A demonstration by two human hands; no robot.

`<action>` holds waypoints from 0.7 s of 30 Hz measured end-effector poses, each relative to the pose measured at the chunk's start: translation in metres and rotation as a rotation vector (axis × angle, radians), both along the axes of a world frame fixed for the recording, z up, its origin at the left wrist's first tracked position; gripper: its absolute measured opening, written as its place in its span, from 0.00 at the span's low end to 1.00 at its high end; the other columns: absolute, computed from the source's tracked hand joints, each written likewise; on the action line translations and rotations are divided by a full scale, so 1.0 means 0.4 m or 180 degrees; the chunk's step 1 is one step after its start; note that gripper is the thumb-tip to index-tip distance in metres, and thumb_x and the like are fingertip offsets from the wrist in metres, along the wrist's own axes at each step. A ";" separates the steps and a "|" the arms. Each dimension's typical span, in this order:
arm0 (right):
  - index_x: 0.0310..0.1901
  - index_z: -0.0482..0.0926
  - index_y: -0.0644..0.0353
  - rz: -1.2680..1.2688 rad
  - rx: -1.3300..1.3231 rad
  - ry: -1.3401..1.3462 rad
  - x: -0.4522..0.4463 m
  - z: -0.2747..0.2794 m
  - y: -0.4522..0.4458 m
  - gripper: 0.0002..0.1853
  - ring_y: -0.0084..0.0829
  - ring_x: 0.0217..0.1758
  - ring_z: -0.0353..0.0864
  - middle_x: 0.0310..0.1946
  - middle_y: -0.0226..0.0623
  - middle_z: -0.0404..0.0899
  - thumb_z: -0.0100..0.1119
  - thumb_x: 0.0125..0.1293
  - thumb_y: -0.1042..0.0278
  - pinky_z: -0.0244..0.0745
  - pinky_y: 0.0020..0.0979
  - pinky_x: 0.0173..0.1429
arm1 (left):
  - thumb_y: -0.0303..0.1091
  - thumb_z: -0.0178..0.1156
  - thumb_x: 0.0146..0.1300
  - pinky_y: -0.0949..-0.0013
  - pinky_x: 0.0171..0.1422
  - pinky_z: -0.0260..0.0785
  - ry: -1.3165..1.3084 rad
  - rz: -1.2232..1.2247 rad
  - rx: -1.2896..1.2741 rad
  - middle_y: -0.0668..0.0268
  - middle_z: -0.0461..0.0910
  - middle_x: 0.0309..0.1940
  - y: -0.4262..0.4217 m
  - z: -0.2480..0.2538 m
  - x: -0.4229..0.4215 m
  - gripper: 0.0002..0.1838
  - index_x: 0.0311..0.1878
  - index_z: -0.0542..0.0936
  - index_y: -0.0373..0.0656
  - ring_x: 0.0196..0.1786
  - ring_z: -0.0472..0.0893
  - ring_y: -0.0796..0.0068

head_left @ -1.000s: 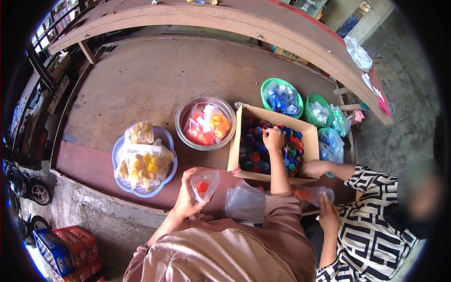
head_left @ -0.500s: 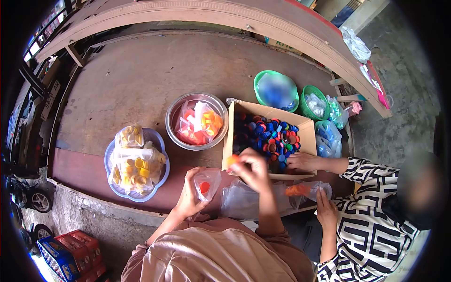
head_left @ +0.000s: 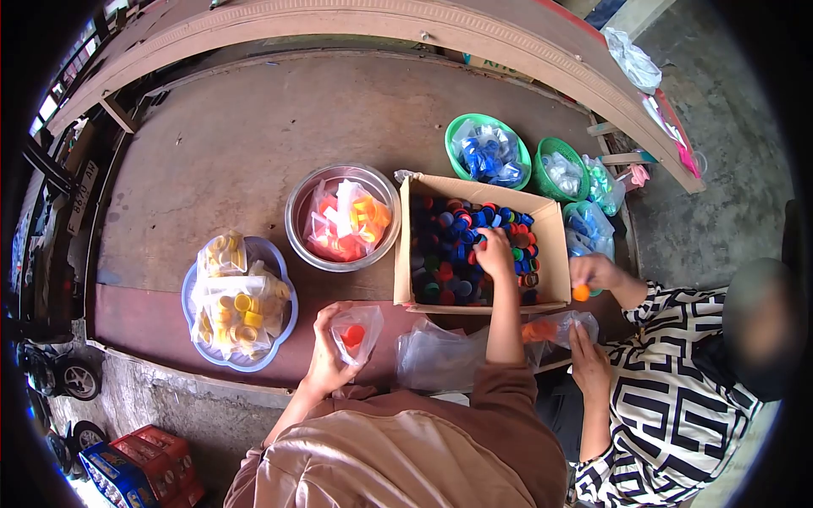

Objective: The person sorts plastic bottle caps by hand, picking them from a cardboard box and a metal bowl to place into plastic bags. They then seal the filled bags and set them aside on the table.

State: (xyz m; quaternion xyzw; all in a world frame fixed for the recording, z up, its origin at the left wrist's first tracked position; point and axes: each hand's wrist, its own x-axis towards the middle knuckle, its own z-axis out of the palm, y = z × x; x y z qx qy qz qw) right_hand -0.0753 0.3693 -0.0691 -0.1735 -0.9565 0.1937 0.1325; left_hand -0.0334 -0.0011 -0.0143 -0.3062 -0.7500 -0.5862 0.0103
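Observation:
My left hand (head_left: 329,349) is closed round a clear plastic bag (head_left: 367,328), its mouth held open, with red bottle caps (head_left: 352,335) inside. Inside the cardboard box (head_left: 483,188), my right hand (head_left: 495,254) reaches down among loose bottle caps (head_left: 461,230), mostly blue, with red, green and brown ones mixed in. Its fingers are bent together at the pile; what they pinch, if anything, is hidden. Flat clear plastic bags (head_left: 436,351) lie between my arms, in front of the box.
A co-worker's hand (head_left: 597,273) holds an orange cap; the other grips a bag of orange caps (head_left: 542,330). A metal bowl (head_left: 296,233) and lavender basin (head_left: 284,330) hold bagged caps. Green baskets (head_left: 450,127) stand behind the box. A wooden beam (head_left: 356,21) spans the far side.
My right hand has moved from beside my bag, where it held an orange-red cap, into the box. The co-worker's hand has come out of the box with an orange cap.

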 end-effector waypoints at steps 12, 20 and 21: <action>0.36 0.82 0.60 -0.1113 0.0453 -0.2171 0.057 -0.017 0.086 0.21 0.43 0.46 0.80 0.41 0.45 0.81 0.73 0.40 0.55 0.77 0.42 0.47 | 0.24 0.67 0.42 0.58 0.58 0.63 -0.0048 0.0056 -0.0077 0.51 0.60 0.56 0.005 0.018 -0.004 0.44 0.61 0.52 0.39 0.56 0.67 0.59; 0.34 0.80 0.63 -0.1024 -0.0271 -0.0996 0.121 0.039 0.006 0.15 0.43 0.38 0.82 0.35 0.46 0.81 0.66 0.51 0.60 0.76 0.40 0.39 | 0.25 0.67 0.42 0.58 0.59 0.62 -0.0016 0.0031 -0.0065 0.51 0.60 0.56 -0.002 0.021 0.007 0.44 0.61 0.52 0.39 0.57 0.66 0.59; 0.34 0.80 0.63 -0.0581 -0.0702 -0.0231 0.147 0.044 -0.017 0.14 0.42 0.35 0.82 0.33 0.46 0.81 0.66 0.51 0.61 0.75 0.40 0.36 | 0.25 0.67 0.42 0.58 0.59 0.62 -0.0032 0.0034 -0.0082 0.51 0.60 0.56 -0.002 0.020 0.007 0.44 0.61 0.52 0.38 0.57 0.66 0.58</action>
